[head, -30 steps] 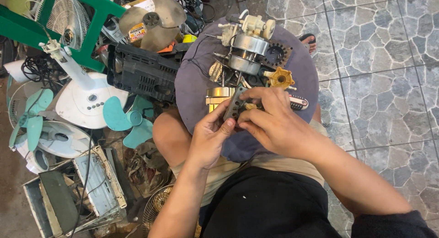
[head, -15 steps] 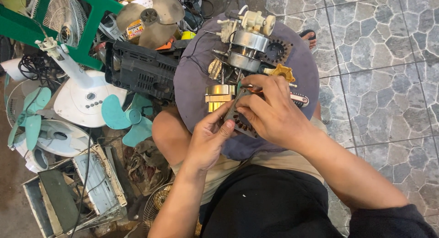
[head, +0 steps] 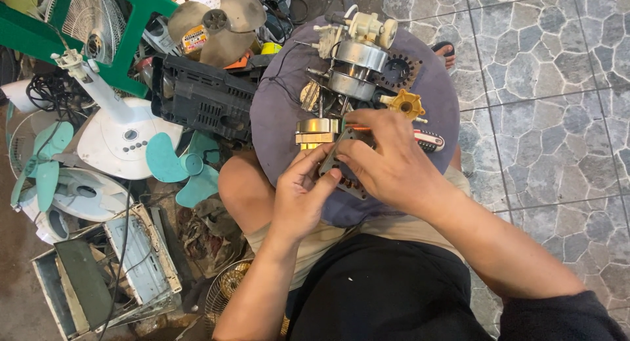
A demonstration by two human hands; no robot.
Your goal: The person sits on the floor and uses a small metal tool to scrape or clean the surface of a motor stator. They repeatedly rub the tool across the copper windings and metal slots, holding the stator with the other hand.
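Both hands work over a round purple stool top (head: 282, 111). My left hand (head: 303, 198) and my right hand (head: 392, 164) together grip a flat dark metal motor part (head: 341, 159) with small holes along its edge. Just behind it lie a brass-coloured block (head: 316, 131), a silver fan motor (head: 353, 69) with a cream gear housing, a dark ring-shaped stator plate (head: 398, 71), a yellow knob (head: 407, 103) and a red-and-white handled tool (head: 429, 141). My bare knee (head: 246, 190) sits under the stool's left edge.
Left of the stool lie a black plastic casing (head: 200, 98), teal fan blades (head: 177, 167), a white fan base (head: 121, 141), a green frame (head: 72, 36), a gold blade (head: 216, 20) and grey metal boxes (head: 98, 275). Stone-patterned tiles (head: 545, 98) cover the right.
The view has shifted slightly. My right hand has slid left over the dark metal part, covering more of it; my left hand stays on its lower edge.
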